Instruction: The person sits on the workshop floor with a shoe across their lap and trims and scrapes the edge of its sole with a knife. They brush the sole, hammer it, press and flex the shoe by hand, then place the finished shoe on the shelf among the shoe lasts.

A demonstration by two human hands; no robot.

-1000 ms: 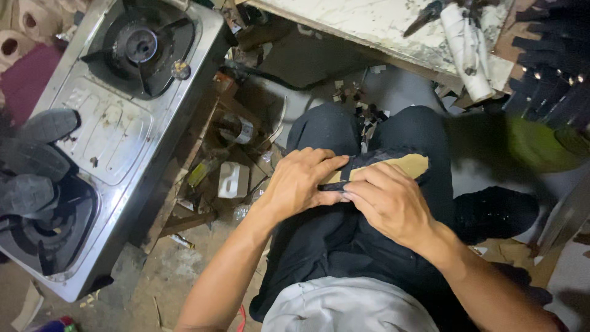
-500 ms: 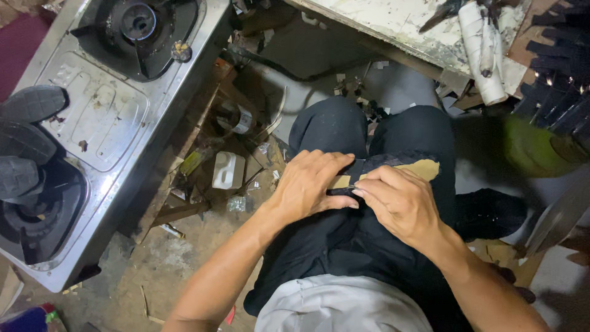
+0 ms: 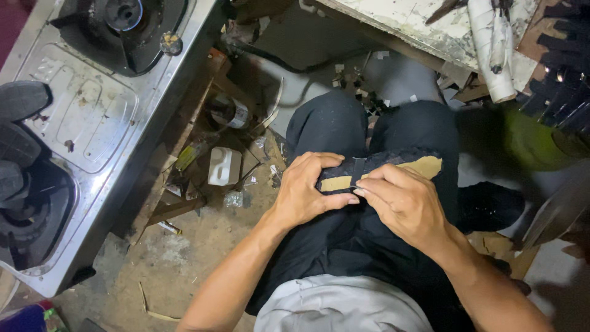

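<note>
A steel gas stove (image 3: 92, 123) filled the left of the view, black shoe soles (image 3: 18, 129) stacked on its near burner. Beside it, the dirt floor (image 3: 184, 258) held scraps, a dark bottle (image 3: 228, 112) and a small white container (image 3: 224, 166). The person sat with knees in dark trousers (image 3: 344, 233). Across the lap lay a tan insole piece (image 3: 424, 166) with a black strap (image 3: 358, 169) over it. The left hand (image 3: 307, 190) clamped the piece's near end; the right hand (image 3: 402, 206) pinched narrowly at the strap's edge. On so soft a lap, the piece looked liable to slip or skew under pressing, setting the strap crooked
</note>
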